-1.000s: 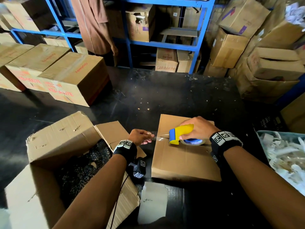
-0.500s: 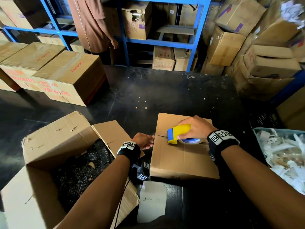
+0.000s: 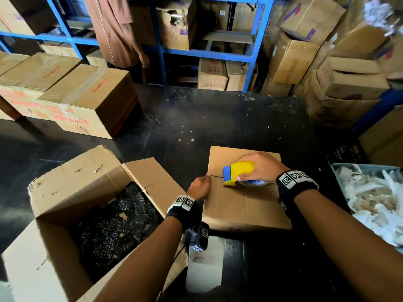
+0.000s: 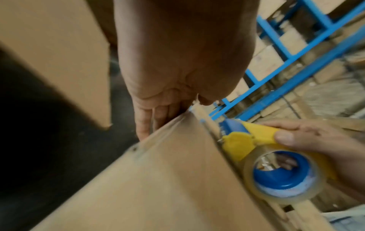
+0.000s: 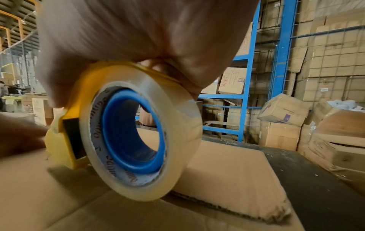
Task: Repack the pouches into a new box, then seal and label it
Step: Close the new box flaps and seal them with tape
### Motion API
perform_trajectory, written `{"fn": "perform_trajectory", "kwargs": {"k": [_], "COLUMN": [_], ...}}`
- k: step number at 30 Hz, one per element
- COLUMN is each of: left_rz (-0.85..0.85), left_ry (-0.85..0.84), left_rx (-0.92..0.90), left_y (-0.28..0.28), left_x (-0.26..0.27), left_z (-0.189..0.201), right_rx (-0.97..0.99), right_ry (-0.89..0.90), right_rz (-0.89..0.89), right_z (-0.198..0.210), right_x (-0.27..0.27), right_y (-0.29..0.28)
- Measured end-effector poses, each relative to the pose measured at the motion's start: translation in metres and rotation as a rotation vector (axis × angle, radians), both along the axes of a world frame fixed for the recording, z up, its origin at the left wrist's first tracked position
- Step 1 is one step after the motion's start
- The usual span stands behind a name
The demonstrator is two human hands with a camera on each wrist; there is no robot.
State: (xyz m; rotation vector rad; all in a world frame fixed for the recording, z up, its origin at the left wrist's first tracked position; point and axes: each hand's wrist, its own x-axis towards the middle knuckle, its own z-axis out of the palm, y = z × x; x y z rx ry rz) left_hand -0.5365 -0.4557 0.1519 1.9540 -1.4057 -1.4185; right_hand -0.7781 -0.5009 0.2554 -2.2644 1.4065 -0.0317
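Note:
A small closed cardboard box (image 3: 244, 205) lies on the black table (image 3: 218, 118). My right hand (image 3: 259, 166) grips a yellow and blue tape dispenser (image 3: 237, 172) with a clear tape roll (image 5: 138, 132), set on the box's top seam near its left end. My left hand (image 3: 199, 189) presses against the box's left edge: the fingers (image 4: 143, 125) lie straight down its side and the thumb rests at the top edge. To the left stands a large open box (image 3: 72, 184) holding dark patterned pouches (image 3: 113, 225).
Sealed cartons (image 3: 87, 99) line the table's back left. Blue shelving (image 3: 218, 55) and a person in a brown garment (image 3: 117, 31) are behind. Piled boxes (image 3: 327, 62) fill the right. A bin of white scraps (image 3: 375, 201) sits at the right. A white sheet (image 3: 205, 264) lies at the near edge.
My left hand, which held the tape end in the air left of the box, has come down onto the box's left edge. The dispenser has settled onto the top seam.

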Motion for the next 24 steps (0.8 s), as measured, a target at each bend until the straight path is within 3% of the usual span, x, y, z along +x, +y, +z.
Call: {"fn": "perform_trajectory", "kwargs": {"k": [2, 4, 7, 9, 14, 24], "left_rz": [-0.061, -0.095, -0.121, -0.266, -0.461, -0.501], "left_ry": [0.025, -0.046, -0.21, -0.268, -0.625, -0.67], "left_rx": [0.115, 0.092, -0.203, -0.367, -0.516, -0.483], "left_y": [0.008, 0.011, 0.013, 0.015, 0.024, 0.032], "left_x": [0.001, 0.001, -0.007, -0.013, -0.026, -0.042], "left_z": [-0.009, -0.01, -0.002, -0.002, -0.011, -0.008], "right_rx": [0.007, 0.01, 0.016, 0.041, 0.065, 0.005], "right_ry": [-0.024, -0.034, -0.006, -0.001, 0.034, 0.084], "right_rz": [-0.038, -0.04, -0.026, -0.018, 0.035, 0.07], "right_z": [0.001, 0.003, 0.011, 0.013, 0.018, 0.029], "right_x": [-0.002, 0.0, 0.004, 0.005, 0.002, -0.006], "right_y": [0.005, 0.007, 0.006, 0.006, 0.001, 0.01]}}
